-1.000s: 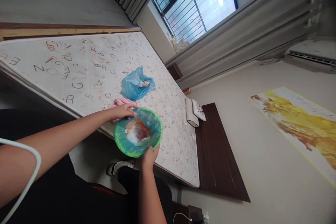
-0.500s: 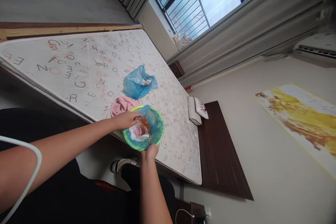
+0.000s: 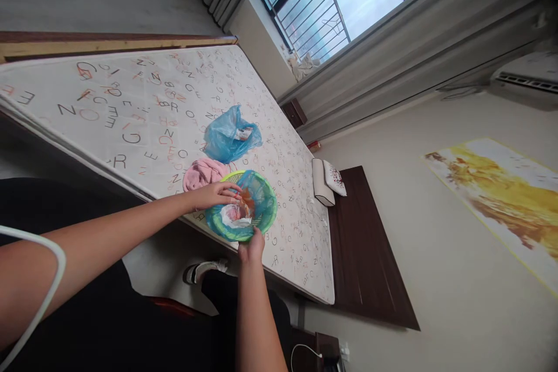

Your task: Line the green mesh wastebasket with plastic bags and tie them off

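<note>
A green plastic wastebasket lined with a blue plastic bag is held tilted at the near edge of the mattress, its mouth facing me. My right hand grips its lower rim, thumb on top. My left hand lies over the opposite side, fingers stretched into the opening above crumpled white and reddish-brown waste; I see nothing held in it. Just beyond the basket, a folded pink cloth lies on the mattress, with a second blue plastic bag behind it, something whitish inside.
The letter-patterned mattress stretches to a dark headboard, where a beige cushion and a white pillow lie. A white cable crosses my left arm. Below the bed edge a shoe shows. A nightstand stands at lower right.
The wastebasket has shifted slightly up and right with my right hand. My left hand's fingers have straightened from a curled pose at the rim and reach further over the opening.
</note>
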`<state>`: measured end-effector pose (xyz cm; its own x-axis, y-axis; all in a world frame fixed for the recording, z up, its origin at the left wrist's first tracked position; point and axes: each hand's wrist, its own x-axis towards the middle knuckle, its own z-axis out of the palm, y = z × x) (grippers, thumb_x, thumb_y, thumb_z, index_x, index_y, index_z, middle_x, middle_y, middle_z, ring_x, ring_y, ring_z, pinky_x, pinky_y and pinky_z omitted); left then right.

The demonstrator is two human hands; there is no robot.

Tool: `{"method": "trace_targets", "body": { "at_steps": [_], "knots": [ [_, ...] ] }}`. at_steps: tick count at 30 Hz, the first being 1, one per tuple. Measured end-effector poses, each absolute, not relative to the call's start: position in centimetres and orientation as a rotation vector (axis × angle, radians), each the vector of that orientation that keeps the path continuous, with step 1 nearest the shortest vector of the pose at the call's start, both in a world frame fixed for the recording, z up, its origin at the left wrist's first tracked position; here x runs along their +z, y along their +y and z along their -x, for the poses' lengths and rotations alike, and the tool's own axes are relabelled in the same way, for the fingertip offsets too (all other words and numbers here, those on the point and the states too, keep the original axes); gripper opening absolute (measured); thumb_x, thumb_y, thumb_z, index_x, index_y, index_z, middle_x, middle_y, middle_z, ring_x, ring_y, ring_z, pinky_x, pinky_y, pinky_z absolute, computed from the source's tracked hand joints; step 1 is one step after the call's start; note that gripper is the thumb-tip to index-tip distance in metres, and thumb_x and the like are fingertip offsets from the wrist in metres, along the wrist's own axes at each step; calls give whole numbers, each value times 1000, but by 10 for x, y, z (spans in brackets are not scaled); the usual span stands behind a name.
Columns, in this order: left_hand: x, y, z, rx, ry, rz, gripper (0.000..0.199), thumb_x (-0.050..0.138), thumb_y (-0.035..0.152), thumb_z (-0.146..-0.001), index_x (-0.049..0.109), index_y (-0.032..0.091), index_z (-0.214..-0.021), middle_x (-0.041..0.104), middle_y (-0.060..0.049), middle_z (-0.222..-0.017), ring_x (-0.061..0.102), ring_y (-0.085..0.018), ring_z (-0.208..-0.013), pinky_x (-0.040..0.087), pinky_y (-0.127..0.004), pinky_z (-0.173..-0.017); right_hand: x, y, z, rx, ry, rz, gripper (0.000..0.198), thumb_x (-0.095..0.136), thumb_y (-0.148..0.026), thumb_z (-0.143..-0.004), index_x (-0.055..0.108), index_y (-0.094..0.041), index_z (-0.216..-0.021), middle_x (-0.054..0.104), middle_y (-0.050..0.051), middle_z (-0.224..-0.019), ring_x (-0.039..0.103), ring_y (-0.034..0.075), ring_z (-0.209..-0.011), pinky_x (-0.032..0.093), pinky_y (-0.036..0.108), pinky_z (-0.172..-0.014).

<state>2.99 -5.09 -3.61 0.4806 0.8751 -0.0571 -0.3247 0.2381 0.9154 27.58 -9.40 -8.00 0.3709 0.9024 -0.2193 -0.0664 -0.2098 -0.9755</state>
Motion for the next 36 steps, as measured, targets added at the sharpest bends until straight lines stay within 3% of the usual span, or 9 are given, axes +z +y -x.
{"method": "trace_targets", "body": {
  "at_steps": [3, 8, 14, 19, 23, 29, 36],
  "knots": [
    [-30, -56, -32, 941, 586, -1062, 72, 82, 53, -74, 62, 18, -134, 67, -17, -143, 65, -31, -129, 56, -37, -94, -61, -103, -258, 1235, -585, 1448, 54, 62, -35, -81, 62, -19, -132, 77, 11, -120, 74, 25, -106, 62, 42, -89],
    [-30, -70, -36, 863, 795, -1582, 59, 76, 43, -82, 69, 20, -136, 72, -12, -130, 68, -30, -119, 49, -38, -105, -34, -112, -239, 1221, -554, 1551, 51, 71, -46, -83, 69, -19, -126, 75, 13, -127, 71, 27, -110, 61, 38, -81],
    [-48, -78, -42, 759, 816, -2126, 90, 94, 42, -66, 62, 24, -148, 56, -18, -151, 55, -39, -137, 43, -43, -111, -14, -111, -250, 1157, -587, 1538, 50, 70, -54, -85, 68, -19, -121, 75, 13, -125, 70, 28, -110, 60, 39, -79],
    [-54, -74, -46, 763, 812, -2253, 63, 83, 29, -79, 69, 27, -140, 64, -14, -136, 63, -34, -122, 48, -38, -101, -4, -102, -278, 1140, -381, 1645, 29, 67, -33, -81, 64, -24, -108, 76, 7, -114, 70, 23, -100, 59, 40, -79],
    [-59, -71, -43, 709, 843, -2289, 52, 78, 30, -84, 71, 24, -135, 66, -14, -125, 65, -32, -116, 50, -36, -96, 6, -99, -295, 1079, -341, 1596, 39, 67, -20, -72, 63, -25, -110, 75, 4, -103, 68, 19, -93, 57, 35, -78],
    [-67, -68, -41, 712, 903, -2298, 45, 78, 43, -87, 75, 23, -127, 67, -14, -123, 66, -33, -116, 51, -38, -96, 36, -104, -307, 1010, -373, 1530, 43, 66, -21, -68, 60, -25, -111, 64, -3, -86, 63, 14, -80, 55, 31, -76],
    [-45, -68, -46, 952, 891, -1872, 37, 68, 42, -90, 79, 19, -117, 72, -12, -121, 68, -27, -109, 52, -37, -99, 72, -108, -297, 1028, -606, 1351, 50, 73, -27, -66, 57, -23, -113, 65, -3, -95, 67, 12, -82, 54, 29, -81]
  ]
}}
